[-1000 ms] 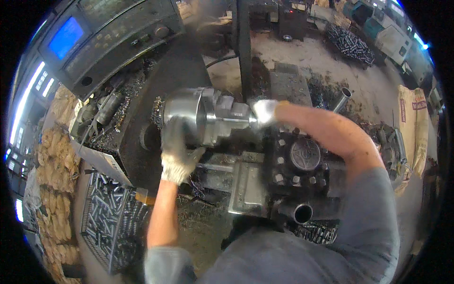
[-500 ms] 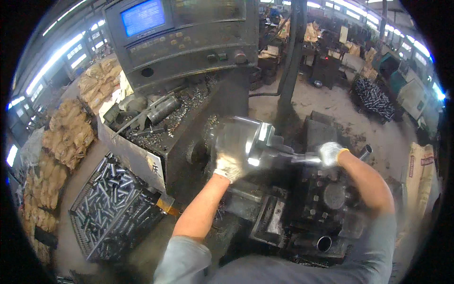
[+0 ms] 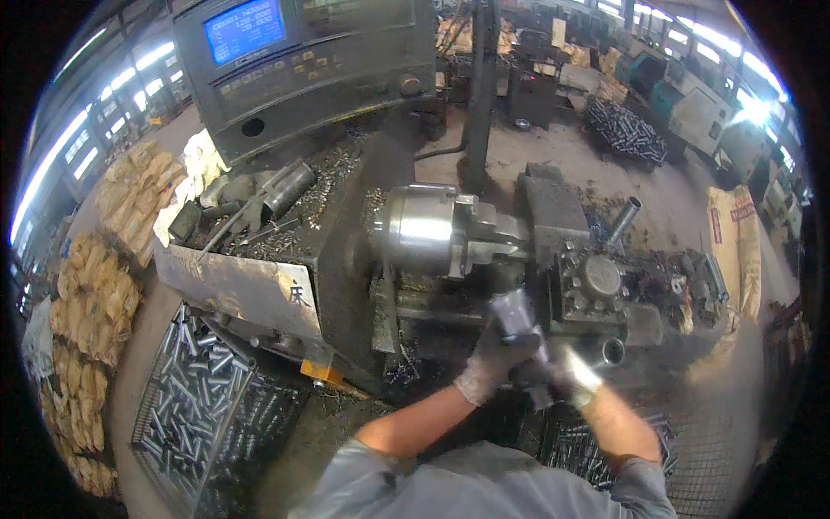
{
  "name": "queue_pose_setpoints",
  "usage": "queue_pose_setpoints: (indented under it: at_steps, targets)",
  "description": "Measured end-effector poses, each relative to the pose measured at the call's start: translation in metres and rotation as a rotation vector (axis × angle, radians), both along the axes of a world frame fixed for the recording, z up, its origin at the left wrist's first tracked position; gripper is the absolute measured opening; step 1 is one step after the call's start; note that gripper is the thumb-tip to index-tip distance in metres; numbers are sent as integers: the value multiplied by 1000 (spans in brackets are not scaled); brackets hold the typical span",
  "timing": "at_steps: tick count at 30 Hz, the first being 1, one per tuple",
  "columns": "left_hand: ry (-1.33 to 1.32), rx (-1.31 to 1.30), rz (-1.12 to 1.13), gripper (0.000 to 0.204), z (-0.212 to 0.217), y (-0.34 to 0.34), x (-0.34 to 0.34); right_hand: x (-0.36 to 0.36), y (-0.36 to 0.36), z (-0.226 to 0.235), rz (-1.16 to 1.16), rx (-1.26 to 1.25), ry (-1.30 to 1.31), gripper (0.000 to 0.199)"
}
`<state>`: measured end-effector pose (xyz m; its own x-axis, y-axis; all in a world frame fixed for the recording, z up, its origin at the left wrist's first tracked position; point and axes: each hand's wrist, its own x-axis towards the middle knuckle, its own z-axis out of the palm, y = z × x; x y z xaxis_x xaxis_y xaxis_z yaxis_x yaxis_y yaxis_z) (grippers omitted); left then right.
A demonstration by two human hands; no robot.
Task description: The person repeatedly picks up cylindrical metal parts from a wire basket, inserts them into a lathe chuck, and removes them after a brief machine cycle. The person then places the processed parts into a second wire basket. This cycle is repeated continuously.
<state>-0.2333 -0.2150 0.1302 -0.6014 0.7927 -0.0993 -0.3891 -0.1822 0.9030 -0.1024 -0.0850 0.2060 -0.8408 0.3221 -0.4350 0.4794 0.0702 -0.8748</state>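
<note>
Both my gloved hands are low in front of the lathe, close together and smeared by motion. Wrapped by my left hand (image 3: 493,359) is a silvery metal piece (image 3: 516,313), too blurred to name more closely. Just right of it, my right hand (image 3: 575,374) is beside or against the same piece; its fingers cannot be made out. Beyond the hands is the lathe's shiny chuck (image 3: 424,227), with stepped jaws (image 3: 488,233) and no workpiece visible in them. To its right stands the dark tool post (image 3: 596,281), with a short tube end (image 3: 612,350) at its near side.
A wire basket of metal tubes (image 3: 194,381) stands at left; another basket (image 3: 596,450) lies below my right arm. A control panel with blue screen (image 3: 245,30) rises behind a chip-covered headstock (image 3: 303,238). Sacks (image 3: 99,285) are stacked at far left.
My left hand has left the chuck and my right hand the bar-shaped part beside the jaws. Both have come down and together near my body. The view has shifted, and the chuck looks sharper.
</note>
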Motion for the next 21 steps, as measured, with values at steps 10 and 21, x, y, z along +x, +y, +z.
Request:
queue_pose_setpoints:
  at_steps: [10,21]
  targets:
    - [-544,-295,21,58,-116,1,18,68,-2,-154,-63,-32,-79,35]
    - [-633,-7,132,64,-36,-73,-24,469,92,-75,-135,745,-1274,68]
